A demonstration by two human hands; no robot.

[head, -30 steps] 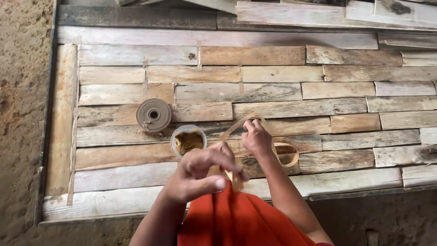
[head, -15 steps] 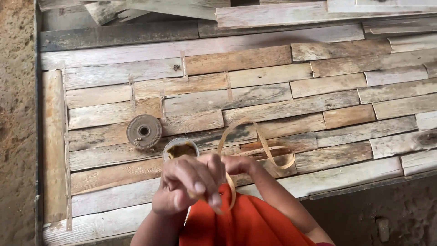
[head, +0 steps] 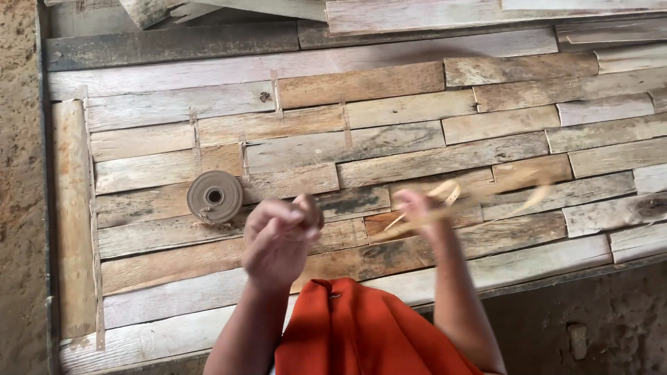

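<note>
My left hand (head: 278,239) is closed in a loose fist over the near part of a panel of wooden slats (head: 389,111); whether it pinches anything is lost in blur. My right hand (head: 419,212) grips a thin pale strip (head: 486,194) that stretches, blurred, off to the right above the slats. A flat roll of tan tape (head: 215,196) lies on the wood to the left of my left hand. An orange cloth (head: 361,333) covers my lap below both hands.
The slat panel has a dark frame along its left edge (head: 43,173) and near edge. Loose weathered boards (head: 417,10) lie across the far side. Bare dirt ground (head: 17,139) runs on the left and at the lower right.
My hands have come apart: the right one swung right, pulling the strip out of its loop into a long line. The small round container near my left hand is gone from sight.
</note>
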